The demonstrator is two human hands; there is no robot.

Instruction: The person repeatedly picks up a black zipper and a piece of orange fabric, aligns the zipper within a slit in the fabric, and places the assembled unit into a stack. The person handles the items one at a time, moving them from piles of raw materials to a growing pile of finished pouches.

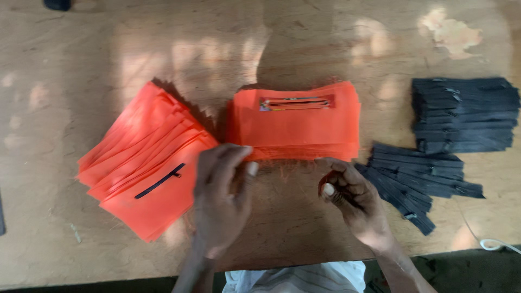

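Observation:
A stack of orange fabric pieces lies in the middle of the wooden table, its top piece showing a cut slot. My left hand hovers at the stack's near left corner, fingers loosely curled and holding nothing I can see. Near the stack's front right corner, my right hand has its fingers curled, thumb tip showing, close to the black zippers. A fanned pile of orange pieces lies to the left, the top one with a black zipper sewn in.
A neat stack of black zippers sits at the right. A white cord lies at the table's near right edge. Loose orange threads lie between my hands. A dark object sits at the far left corner.

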